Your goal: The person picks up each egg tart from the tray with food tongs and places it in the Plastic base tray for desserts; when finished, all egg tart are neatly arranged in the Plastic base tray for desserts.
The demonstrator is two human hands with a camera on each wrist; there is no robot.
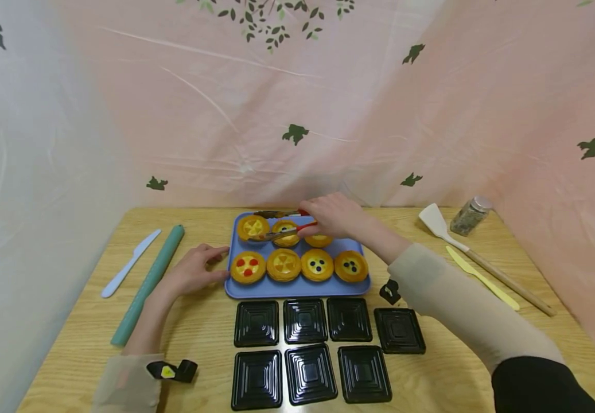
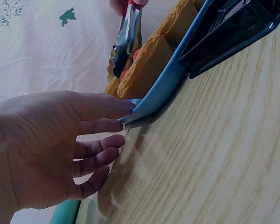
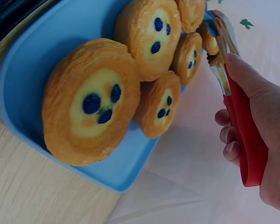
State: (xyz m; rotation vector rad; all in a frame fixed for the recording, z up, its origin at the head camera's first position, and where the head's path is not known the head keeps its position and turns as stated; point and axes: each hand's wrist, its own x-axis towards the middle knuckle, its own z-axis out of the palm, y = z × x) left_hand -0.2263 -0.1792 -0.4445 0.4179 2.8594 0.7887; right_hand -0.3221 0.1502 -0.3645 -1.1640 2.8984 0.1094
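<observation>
My right hand grips red-handled metal tongs over the back of the blue tray. The tongs' parted tips reach to the left, around a tart topped with yellow pieces in the back left corner. In the front row are a red-dotted tart, a tart with a yellow fan pattern and two blueberry tarts. Two more tarts in the back row lie partly under the tongs and hand. My left hand touches the tray's left edge with relaxed, spread fingers.
Several black square trays lie in two rows in front of the blue tray. To the left are a teal rolling pin and a pale blue knife. On the right lie a white spatula, a yellow knife and a shaker jar.
</observation>
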